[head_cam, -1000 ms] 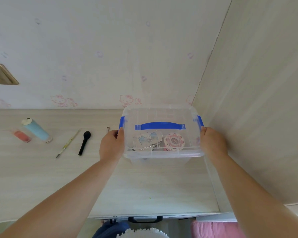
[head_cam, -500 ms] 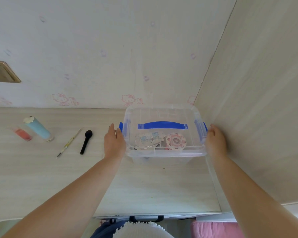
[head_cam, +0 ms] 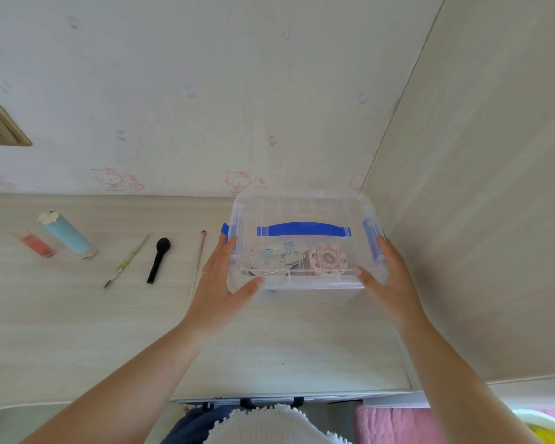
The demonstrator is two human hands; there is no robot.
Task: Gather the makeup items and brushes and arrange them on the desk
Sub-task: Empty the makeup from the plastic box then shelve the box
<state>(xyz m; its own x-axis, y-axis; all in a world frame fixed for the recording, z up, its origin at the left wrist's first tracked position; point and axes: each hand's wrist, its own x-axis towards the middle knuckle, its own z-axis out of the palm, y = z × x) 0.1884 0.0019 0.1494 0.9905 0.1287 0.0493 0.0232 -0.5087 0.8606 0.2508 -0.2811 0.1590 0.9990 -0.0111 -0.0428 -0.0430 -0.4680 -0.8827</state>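
A clear plastic box [head_cam: 302, 203] with a blue handle [head_cam: 303, 228] stands on the desk [head_cam: 77, 331] in the back right corner. Two round decorated compacts [head_cam: 277, 256] [head_cam: 327, 257] show through its lid. My left hand [head_cam: 220, 283] lies against the box's left side with its thumb on the front corner. My right hand [head_cam: 386, 283] grips the right front corner the same way. Left of the box lie a thin stick [head_cam: 198, 262], a black brush [head_cam: 157, 259], a thin yellow brush [head_cam: 127, 261], a light blue tube [head_cam: 66, 235] and a small pink tube [head_cam: 37, 245].
The wall runs along the back of the desk, and a pale wooden side panel [head_cam: 478, 219] rises just right of the box. The desk's front edge is near my body. A pink surface [head_cam: 394, 424] sits below at the right.
The box has come down onto the desk, a little farther back. Both hands slid from its middle sides toward the front corners, fingers stretched out.
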